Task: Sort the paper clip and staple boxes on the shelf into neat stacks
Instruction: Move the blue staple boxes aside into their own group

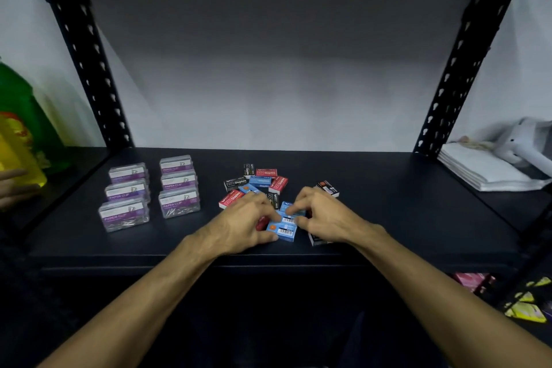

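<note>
Showing a dark shelf [388, 218]: clear paper clip boxes [152, 191], clips visible inside, stand in two rows well left of both hands. Loose staple boxes [254, 182] in red, blue and black lie jumbled just beyond the fingers. Left hand [245, 224] and right hand [325, 215], fingers curled, together pinch blue staple boxes [283, 225] lying side by side between them.
</note>
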